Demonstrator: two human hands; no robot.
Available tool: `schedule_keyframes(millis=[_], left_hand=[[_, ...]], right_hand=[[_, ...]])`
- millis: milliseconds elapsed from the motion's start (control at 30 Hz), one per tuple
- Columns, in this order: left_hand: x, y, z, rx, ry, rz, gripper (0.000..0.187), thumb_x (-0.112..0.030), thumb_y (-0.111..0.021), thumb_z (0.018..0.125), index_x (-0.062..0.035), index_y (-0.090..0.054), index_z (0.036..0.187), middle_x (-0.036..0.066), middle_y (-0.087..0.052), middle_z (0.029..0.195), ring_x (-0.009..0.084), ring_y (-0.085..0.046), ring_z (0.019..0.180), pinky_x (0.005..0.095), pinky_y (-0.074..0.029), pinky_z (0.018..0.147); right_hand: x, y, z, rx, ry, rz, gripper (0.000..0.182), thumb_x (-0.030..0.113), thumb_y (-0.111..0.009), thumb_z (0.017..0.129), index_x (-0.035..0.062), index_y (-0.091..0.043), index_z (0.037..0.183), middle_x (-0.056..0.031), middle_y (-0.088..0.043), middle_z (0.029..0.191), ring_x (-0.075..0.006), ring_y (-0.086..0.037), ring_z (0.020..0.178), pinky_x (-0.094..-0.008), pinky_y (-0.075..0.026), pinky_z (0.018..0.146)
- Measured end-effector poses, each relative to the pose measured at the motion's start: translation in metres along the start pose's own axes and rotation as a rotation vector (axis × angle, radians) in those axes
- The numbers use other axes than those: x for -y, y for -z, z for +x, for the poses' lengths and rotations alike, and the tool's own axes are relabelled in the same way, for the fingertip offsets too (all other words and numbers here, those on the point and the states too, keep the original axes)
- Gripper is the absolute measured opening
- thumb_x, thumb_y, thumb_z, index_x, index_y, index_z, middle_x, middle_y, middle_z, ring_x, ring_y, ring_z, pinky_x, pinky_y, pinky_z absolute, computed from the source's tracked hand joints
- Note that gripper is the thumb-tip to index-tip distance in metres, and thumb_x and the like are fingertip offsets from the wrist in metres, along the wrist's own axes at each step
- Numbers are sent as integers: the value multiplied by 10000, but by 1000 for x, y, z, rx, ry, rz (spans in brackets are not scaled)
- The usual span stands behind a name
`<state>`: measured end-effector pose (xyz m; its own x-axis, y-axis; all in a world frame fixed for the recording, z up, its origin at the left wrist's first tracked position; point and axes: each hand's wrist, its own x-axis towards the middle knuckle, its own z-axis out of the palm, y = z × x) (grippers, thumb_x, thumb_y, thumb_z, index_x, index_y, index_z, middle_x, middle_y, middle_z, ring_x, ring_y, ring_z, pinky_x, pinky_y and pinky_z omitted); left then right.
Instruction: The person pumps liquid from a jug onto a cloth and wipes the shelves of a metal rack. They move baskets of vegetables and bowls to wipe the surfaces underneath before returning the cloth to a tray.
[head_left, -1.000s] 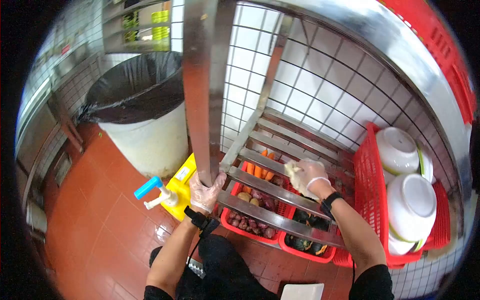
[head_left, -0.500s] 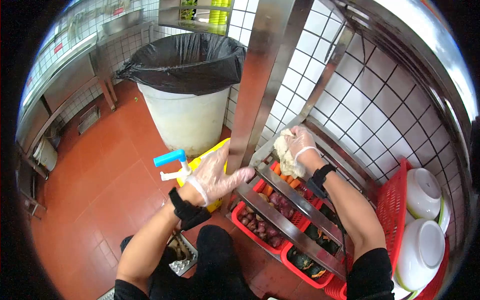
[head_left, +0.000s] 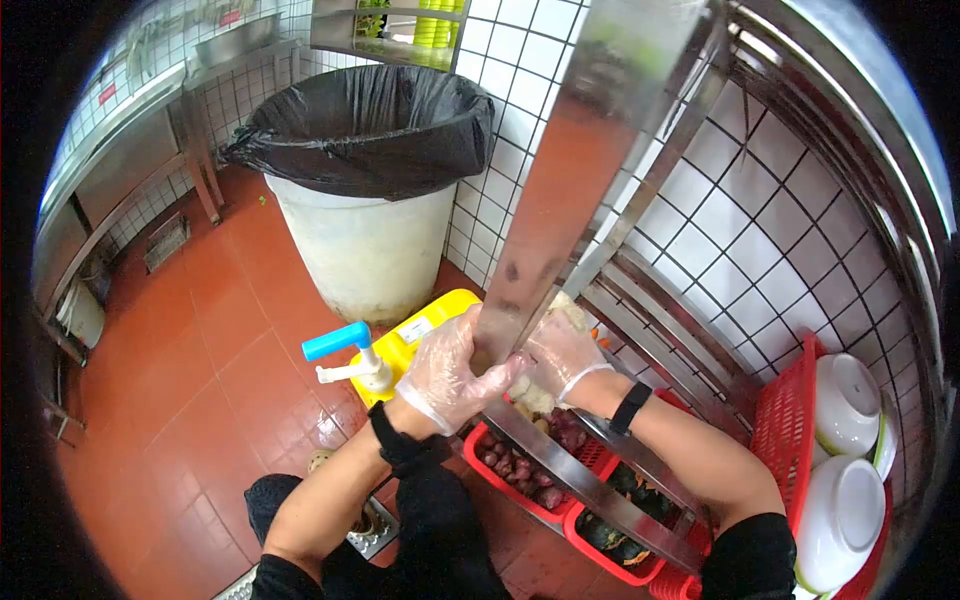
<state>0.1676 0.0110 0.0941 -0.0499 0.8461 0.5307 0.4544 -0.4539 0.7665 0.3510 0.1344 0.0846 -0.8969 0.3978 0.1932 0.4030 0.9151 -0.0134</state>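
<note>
My left hand (head_left: 450, 368), in a clear plastic glove, wraps round the lower part of a steel rack post (head_left: 548, 200), its thumb across the front. On the post's other side my right hand (head_left: 565, 350), gloved too, presses a pale cloth (head_left: 536, 399) to the metal. The cloth shows above and below the right hand; part of it is hidden behind hand and post. My hands almost meet at the post. Just left of them stands a yellow jug (head_left: 435, 325) with a blue-and-white pump (head_left: 345, 350).
Below the steel rack bars (head_left: 590, 485) are red baskets with small purple-red vegetables (head_left: 520, 470) and dark green squashes (head_left: 615, 530). A bin (head_left: 360, 245) with a black liner (head_left: 370, 160) stands ahead. White bowls (head_left: 845, 505) and a red basket (head_left: 785, 420) are at right.
My right hand has brought the cloth left from the rack's back rail to the post. My left hand has shifted right and closed round the post.
</note>
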Motion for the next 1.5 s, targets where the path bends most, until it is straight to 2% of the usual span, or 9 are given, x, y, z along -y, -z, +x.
schedule_keyframes(millis=[133,367,500,533,800,1100,1200,1333,1500], left_hand=[[24,-18,1,-154,-97,30,516,-216,-792,783,-5,-580,1203,147,-657,887,337,-647,801,420,-508,736],[17,-12,1,-85,-81,16,523,-232,-776,822,-17,-560,1247,195,-650,1078,402,-620,999,448,-485,903],[4,-3,-5,2,7,59,532,-241,-747,872,4,-518,1285,229,-646,1105,421,-615,1017,444,-486,908],[5,-7,-7,-21,39,53,535,-240,-741,878,9,-509,1290,235,-645,1112,423,-614,1023,445,-484,911],[-4,-15,-6,-58,131,-153,488,-169,-697,895,7,-486,1299,204,-631,1150,338,-615,1062,398,-460,955],[-13,-15,-8,-69,220,-91,453,-154,-686,889,5,-504,1272,174,-614,1123,299,-600,1037,395,-459,934],[-9,-18,-8,-124,103,2,462,-153,-683,889,8,-499,1280,164,-625,1103,285,-604,1021,392,-463,927],[2,-24,-9,-157,68,-29,481,-136,-693,872,9,-492,1284,161,-639,1068,283,-627,985,394,-478,909],[6,-30,-9,-190,103,-32,464,-106,-698,847,4,-499,1252,141,-663,995,261,-649,880,380,-510,829]], right_hand=[[-32,-11,12,35,-141,-200,224,175,-629,869,93,-656,1076,-127,-612,1175,-344,-587,1100,-437,-490,965],[-98,10,40,163,-450,-337,162,137,-600,878,90,-685,1007,-139,-654,1130,-353,-634,1050,-451,-503,932],[-101,10,22,-22,-140,-129,169,139,-676,785,83,-707,941,-150,-696,964,-348,-677,947,-427,-526,890],[-85,21,27,254,-174,-128,153,125,-683,760,90,-716,905,-153,-708,922,-340,-679,942,-423,-523,890],[1,10,34,-69,188,-38,129,70,-661,775,41,-708,891,-157,-702,929,-331,-655,980,-439,-529,873],[15,4,35,-209,246,454,235,52,-656,812,38,-654,1047,-195,-680,1012,-376,-630,1031,-441,-530,850],[19,7,27,-7,53,498,258,100,-651,836,53,-654,1090,-186,-655,1129,-388,-593,1114,-452,-487,946],[23,6,14,110,35,14,468,271,-677,849,158,-609,1297,-155,-409,1502,-466,-422,1288,-496,-360,1097],[20,-5,2,-10,-107,-161,460,323,-695,851,247,-609,1297,-149,-410,1493,-421,-464,1244,-487,-408,1065]])
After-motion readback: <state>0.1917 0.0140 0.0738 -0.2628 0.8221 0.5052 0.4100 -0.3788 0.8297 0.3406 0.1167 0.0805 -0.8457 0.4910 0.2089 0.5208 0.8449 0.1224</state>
